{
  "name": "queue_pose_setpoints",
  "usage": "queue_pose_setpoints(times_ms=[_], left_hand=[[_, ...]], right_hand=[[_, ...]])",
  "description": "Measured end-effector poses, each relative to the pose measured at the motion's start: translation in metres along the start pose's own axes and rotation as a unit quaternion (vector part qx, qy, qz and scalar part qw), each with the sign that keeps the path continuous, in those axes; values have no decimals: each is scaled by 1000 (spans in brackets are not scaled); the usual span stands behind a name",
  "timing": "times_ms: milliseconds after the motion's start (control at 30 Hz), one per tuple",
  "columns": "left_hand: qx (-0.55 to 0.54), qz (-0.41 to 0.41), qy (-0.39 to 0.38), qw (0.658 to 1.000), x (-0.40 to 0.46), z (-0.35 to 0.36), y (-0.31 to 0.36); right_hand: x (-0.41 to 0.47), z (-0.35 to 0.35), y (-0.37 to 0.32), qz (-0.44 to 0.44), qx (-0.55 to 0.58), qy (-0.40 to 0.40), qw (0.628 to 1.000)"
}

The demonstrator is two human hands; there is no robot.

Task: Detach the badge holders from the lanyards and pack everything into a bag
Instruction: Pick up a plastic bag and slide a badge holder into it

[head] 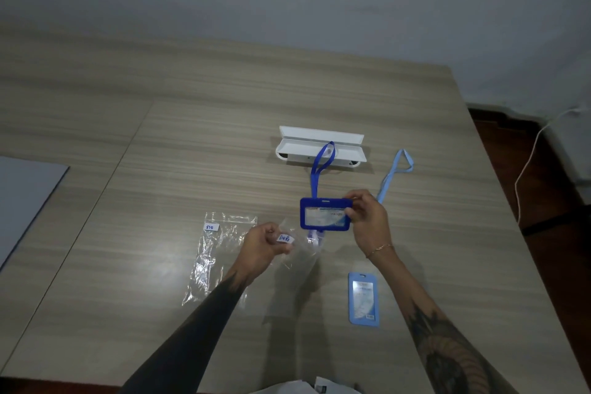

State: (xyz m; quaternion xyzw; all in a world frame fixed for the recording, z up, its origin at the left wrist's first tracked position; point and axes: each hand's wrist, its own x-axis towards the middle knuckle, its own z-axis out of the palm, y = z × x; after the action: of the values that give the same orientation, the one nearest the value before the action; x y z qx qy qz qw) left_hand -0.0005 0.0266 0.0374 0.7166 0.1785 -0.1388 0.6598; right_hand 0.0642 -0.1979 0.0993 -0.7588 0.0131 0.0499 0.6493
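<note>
Over the pale wood-grain laminate surface (198,144), the person's right hand (367,217) holds a dark blue rigid plastic badge holder (323,214) by its right edge, its grip pinching the frame between thumb and fingers; a printed card shows through the clear window. Its dark blue woven lanyard (321,163) runs away from it, the loop lying across a white plastic box with an open hinged lid (307,147). The left hand (263,241) has its grip pressed together on the mouth of a crinkled clear plastic bag with a small white label (295,249), just below and left of the holder. Another clear flat zip bag, also labelled (212,253), lies wrinkled to the left. A light blue upright plastic badge holder (364,297) lies flat by the right forearm, well apart from a light blue ribbon lanyard (395,176) stretched out beyond the right hand.
</note>
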Motion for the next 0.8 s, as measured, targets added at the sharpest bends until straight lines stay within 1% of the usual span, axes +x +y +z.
queue_pose_setpoints(times_ms=[100,233,333,433,500,600,633,667,700,733,767,800], left_hand=[[-13,5,8,1000,-3,9,4],[-30,36,-11,999,-8,17,10],[-48,49,-29,997,-11,25,13],[-48,51,-34,997,-14,32,17],[-60,49,-27,997,-17,34,18],[-73,43,-1,996,-22,34,18],[-73,45,5,996,-23,33,18],[-72,49,9,996,-25,32,17],[-69,51,11,996,-26,32,16],[-65,49,14,997,-27,31,14],[-60,44,18,997,-28,30,13],[-54,39,23,998,-28,29,11]], right_hand=[[-4,-4,-5,-20,-45,-28,998],[-7,-7,-10,-36,-119,-58,991],[-7,-1,-13,-30,-166,-100,981],[-9,6,-15,-53,-194,-142,969],[-10,4,-13,-73,-199,-124,969],[-11,-13,5,-79,-219,-23,972],[-13,-19,15,-66,-237,4,969],[-16,-26,28,-40,-259,14,965],[-20,-32,43,-2,-285,0,959],[-23,-37,59,47,-316,-36,947],[-28,-41,75,95,-356,-84,926],[-33,-44,90,127,-406,-130,896]])
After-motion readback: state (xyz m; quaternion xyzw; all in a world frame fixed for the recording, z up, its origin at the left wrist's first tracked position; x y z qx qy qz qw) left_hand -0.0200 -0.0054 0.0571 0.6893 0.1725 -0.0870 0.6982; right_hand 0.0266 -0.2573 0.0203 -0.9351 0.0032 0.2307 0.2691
